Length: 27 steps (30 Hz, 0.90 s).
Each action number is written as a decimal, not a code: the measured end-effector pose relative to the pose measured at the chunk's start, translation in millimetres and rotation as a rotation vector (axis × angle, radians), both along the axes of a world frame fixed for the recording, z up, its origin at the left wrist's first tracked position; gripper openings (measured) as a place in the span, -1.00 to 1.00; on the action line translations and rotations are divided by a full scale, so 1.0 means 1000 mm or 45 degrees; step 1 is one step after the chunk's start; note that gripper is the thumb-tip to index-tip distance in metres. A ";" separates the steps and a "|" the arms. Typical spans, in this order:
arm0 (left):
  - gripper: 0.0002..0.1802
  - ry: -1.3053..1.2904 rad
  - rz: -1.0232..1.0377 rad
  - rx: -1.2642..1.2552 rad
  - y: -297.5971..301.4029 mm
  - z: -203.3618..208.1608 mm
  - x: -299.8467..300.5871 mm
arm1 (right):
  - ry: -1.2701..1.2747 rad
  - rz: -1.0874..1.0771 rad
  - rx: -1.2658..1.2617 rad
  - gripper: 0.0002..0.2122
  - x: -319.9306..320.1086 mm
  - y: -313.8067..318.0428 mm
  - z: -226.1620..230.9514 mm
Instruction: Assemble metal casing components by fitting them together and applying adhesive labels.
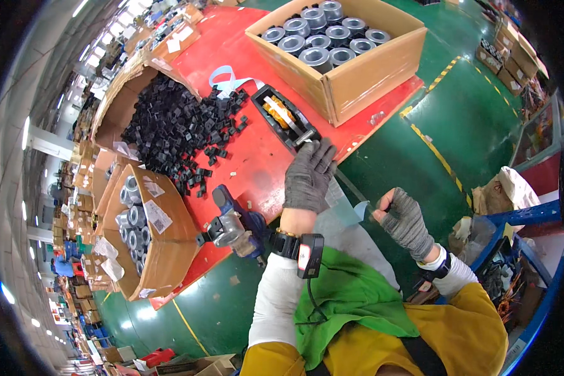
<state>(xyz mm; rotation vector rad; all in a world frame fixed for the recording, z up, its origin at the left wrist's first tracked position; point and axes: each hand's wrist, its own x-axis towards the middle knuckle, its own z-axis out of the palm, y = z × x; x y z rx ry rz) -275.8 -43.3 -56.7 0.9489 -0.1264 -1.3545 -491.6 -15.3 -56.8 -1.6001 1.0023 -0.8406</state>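
Observation:
My left hand (308, 177), in a grey glove, lies with its fingers stretched over the near end of a black tape dispenser (266, 97). An orange-brown core sits inside the dispenser, and a pale blue strip loops out at its far end. On the right, my right hand (407, 224), in a grey glove with bare fingertips, is curled in a pinch. At its fingertips is the curled end of a pale blue strip (360, 210). A blue bench fixture (249, 225) holding a shiny metal cylinder (230, 229) stands left of my left wrist, at the table edge.
The red table (250, 172) bears a carton (370, 81) of metal cylinders at the far side. Small black plastic parts (175, 119) spill from a tipped carton at left. Another carton (169, 219) of cylinders stands near left. A blue-edged bin (539, 250) is at right.

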 end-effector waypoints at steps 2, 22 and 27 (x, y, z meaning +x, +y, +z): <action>-0.74 0.070 -0.006 -0.098 -0.003 -0.003 -0.002 | -0.061 -0.031 0.056 -0.85 0.002 0.004 -0.004; -0.44 -1.708 -0.268 -0.539 0.165 0.146 0.107 | -0.287 1.141 -0.311 -0.79 0.073 0.089 0.067; 0.06 -1.463 -0.283 -0.383 0.179 0.114 0.153 | -0.350 1.116 -0.161 -0.79 0.098 0.107 0.063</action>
